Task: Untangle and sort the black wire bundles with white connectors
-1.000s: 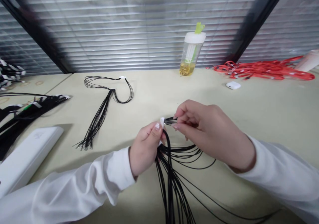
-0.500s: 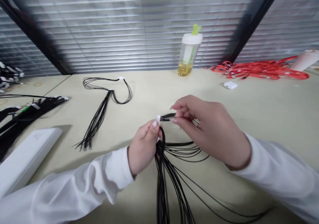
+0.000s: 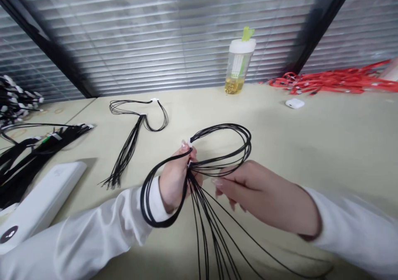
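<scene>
My left hand (image 3: 175,175) is closed around a bundle of thin black cords (image 3: 217,145) at a small white clip (image 3: 188,143). The cords form one loop to the right of the clip and another hanging over my left wrist. Loose ends fan down toward the near table edge. My right hand (image 3: 248,191) sits just right of the bundle, fingers pinched on a few of the cords below the right loop. Both sleeves are white.
A finished black cord bundle (image 3: 130,135) lies at left centre. More black cords (image 3: 37,143) and a white box (image 3: 40,201) are at far left. A bottle with yellow liquid (image 3: 239,64), a white earbud case (image 3: 294,103) and red lanyards (image 3: 329,81) stand behind.
The cords have been drawn out into two wide loops. My right hand has dropped from the clip to lower right of the bundle. My left hand has kept its grip near the clip.
</scene>
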Motion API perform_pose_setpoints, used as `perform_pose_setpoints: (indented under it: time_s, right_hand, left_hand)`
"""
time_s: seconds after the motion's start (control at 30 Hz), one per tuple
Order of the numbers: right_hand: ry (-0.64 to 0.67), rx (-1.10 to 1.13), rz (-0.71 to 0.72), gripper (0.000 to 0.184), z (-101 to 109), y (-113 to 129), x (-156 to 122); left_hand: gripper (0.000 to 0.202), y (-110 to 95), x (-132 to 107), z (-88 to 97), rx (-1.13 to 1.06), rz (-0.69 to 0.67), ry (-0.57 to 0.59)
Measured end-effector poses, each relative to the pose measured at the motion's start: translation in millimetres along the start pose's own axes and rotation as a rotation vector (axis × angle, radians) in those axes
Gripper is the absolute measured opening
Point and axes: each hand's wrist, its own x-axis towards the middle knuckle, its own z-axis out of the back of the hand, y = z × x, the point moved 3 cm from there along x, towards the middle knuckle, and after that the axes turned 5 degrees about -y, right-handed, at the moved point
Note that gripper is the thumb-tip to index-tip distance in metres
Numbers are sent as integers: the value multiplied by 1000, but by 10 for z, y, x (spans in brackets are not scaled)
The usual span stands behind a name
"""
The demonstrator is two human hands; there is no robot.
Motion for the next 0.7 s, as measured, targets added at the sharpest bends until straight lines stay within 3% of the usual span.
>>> perform_pose_setpoints:
  time_s: [0.1, 0.2, 0.4, 0.7]
  right_hand:
    - [-37, 320, -26, 23, -124, 32, 71]
    - [-60, 457, -116, 20, -250, 58, 86]
    - [-142, 459, -110, 23, -334, 65, 123]
    - [-178, 441, -138, 16, -332, 87, 137]
  left_hand:
    - [27, 12, -8, -9, 103, -14, -31]
    - [29, 12, 1, -11, 158, -75, -54]
    - [34, 10, 13, -8, 201, -181, -33]
    - [32, 11, -21, -17, 226, -195, -40]
